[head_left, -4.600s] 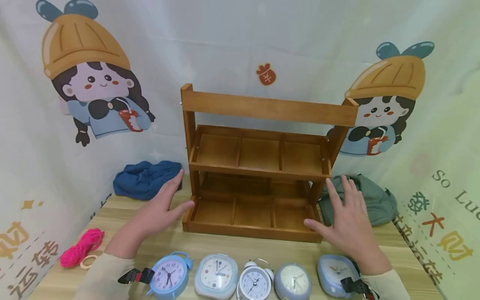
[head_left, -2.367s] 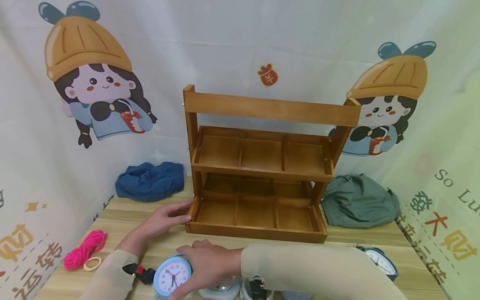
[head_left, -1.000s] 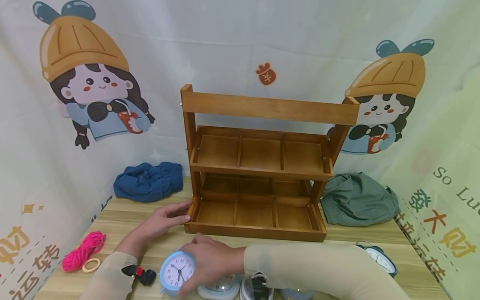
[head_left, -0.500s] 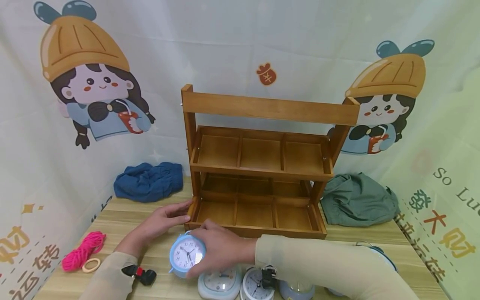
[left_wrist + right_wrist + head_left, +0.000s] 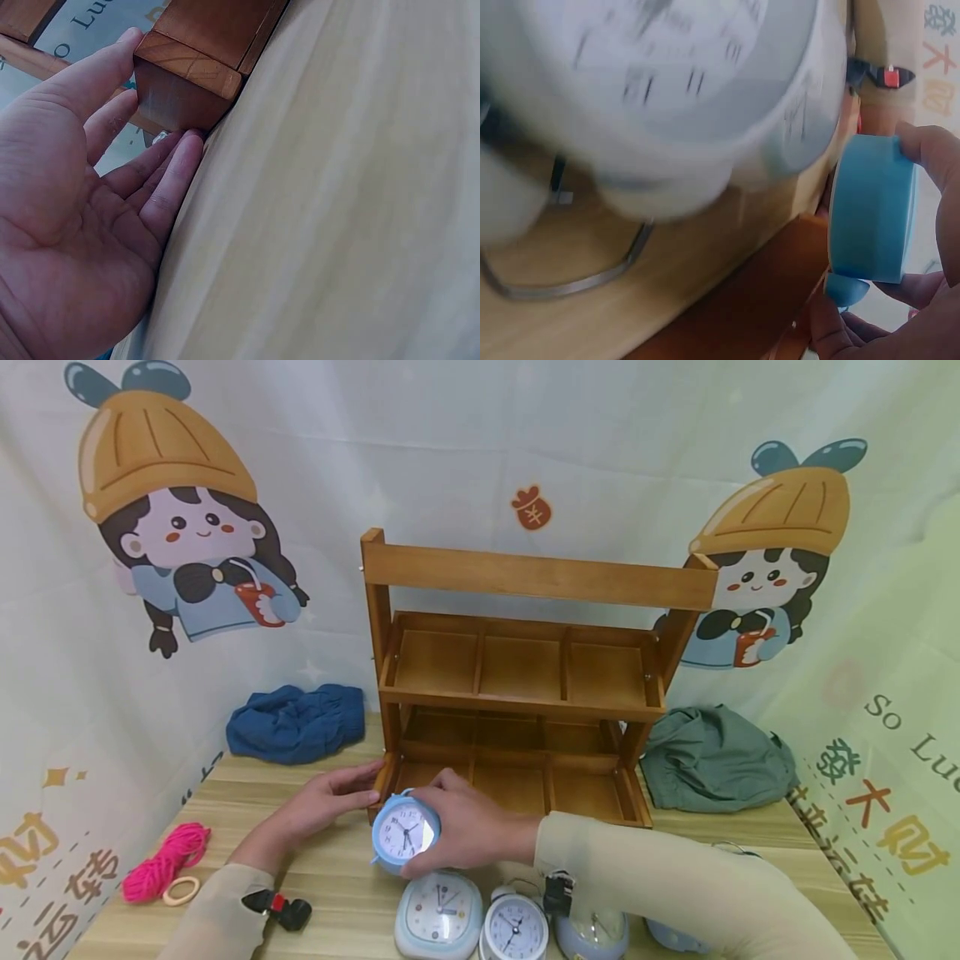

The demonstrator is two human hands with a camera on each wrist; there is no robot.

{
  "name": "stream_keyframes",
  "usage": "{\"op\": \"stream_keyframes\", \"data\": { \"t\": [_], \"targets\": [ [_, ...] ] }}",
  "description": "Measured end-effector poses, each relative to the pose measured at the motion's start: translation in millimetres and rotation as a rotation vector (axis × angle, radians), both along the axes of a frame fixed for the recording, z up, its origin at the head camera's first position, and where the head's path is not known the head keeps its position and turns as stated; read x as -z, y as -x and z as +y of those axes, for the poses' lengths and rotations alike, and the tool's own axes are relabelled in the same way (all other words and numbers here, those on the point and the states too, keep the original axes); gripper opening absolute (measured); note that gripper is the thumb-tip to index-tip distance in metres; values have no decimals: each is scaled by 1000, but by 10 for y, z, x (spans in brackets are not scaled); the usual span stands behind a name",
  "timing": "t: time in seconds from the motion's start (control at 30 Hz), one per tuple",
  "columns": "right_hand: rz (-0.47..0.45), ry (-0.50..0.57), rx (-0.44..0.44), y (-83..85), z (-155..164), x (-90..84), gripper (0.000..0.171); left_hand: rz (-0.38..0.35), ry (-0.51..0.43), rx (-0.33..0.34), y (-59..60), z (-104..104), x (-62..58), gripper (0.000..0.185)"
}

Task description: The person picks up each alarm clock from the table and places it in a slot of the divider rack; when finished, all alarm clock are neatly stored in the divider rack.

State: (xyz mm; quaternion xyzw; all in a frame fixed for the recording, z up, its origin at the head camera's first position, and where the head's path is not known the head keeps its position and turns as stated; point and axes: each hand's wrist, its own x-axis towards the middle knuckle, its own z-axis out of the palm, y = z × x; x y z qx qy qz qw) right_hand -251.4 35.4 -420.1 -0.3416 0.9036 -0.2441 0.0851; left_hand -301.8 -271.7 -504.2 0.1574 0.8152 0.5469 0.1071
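Note:
My right hand (image 5: 472, 822) holds a round blue alarm clock (image 5: 405, 833), thumb on one side of its rim and fingers on the other. The clock is tilted just before the lower left front of a brown wooden two-tier shelf (image 5: 513, 702). In the right wrist view the blue clock (image 5: 870, 210) shows its side and one bell. My left hand (image 5: 330, 806) touches the shelf's lower left end. The left wrist view shows that hand's fingers (image 5: 172, 184) extended along the shelf end (image 5: 180, 90), its palm bare.
Along the front stand a pale blue square clock (image 5: 438, 914), a white twin-bell clock (image 5: 515, 927), a round grey-blue clock (image 5: 592, 933) and a partly hidden one (image 5: 675, 937). Pink yarn (image 5: 167, 864), a wooden ring (image 5: 182, 891), blue cloth (image 5: 296, 724) and green cloth (image 5: 720, 760) lie around.
My right hand went from beside the shelf to the blue clock, then carried it forward and right to the shelf's front. The left hand settled against the shelf end and has stayed there.

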Motion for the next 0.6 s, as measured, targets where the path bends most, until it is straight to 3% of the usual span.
{"op": "stream_keyframes", "data": {
  "t": [0.4, 0.6],
  "targets": [
    [142, 17, 62, 483, 84, 64, 96, -1, 8, -11, 9, 1, -8, 67],
    [165, 31, 82, 652, 85, 61, 93, 4, 3, -9, 14, 15, -3, 67]
  ]
}}
